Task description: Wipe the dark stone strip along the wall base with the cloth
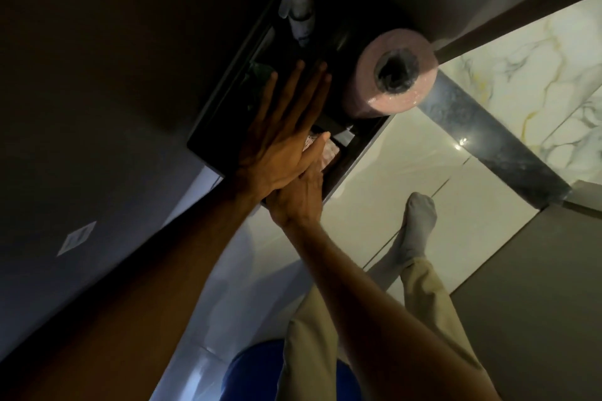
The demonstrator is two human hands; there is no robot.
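My left hand lies flat with its fingers spread over a dark tray that stands on the floor by the wall. My right hand sits partly under the left one, thumb against a pale pink cloth in the tray's near corner. Its fingers are hidden by my left hand, so a grip on the cloth does not show. A dark marbled stone strip runs across the floor to the right of the tray, apart from both hands.
The tray also holds a white spray bottle and a pink paper roll. A brown skirting runs along the wall at the top right. My socked foot rests on pale glossy tiles. Something blue lies near my legs.
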